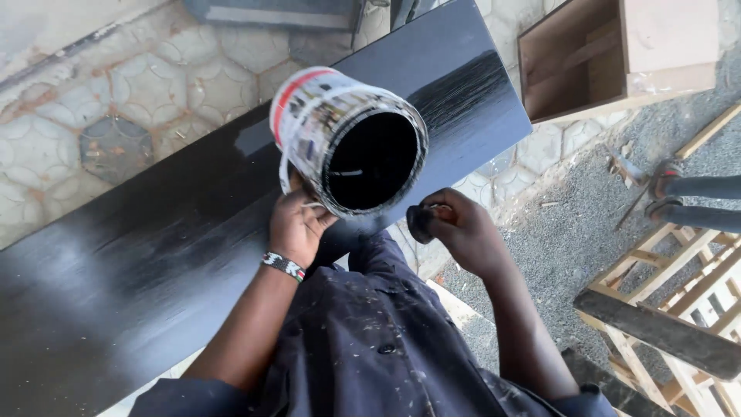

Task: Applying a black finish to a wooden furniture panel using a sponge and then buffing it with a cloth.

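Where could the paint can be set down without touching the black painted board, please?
Bare tiled floor lies beyond the board, far left. Gravel between the open wooden box and the wooden frame is free. Near the left hand, can and right hand, it is crowded.

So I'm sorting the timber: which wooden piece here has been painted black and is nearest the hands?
The long black board under the left hand and paint can; the open box and slatted frame are bare wood.

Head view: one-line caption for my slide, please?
Left hand tilts a paint can of black paint over a black-painted board; right hand holds a dark pad.
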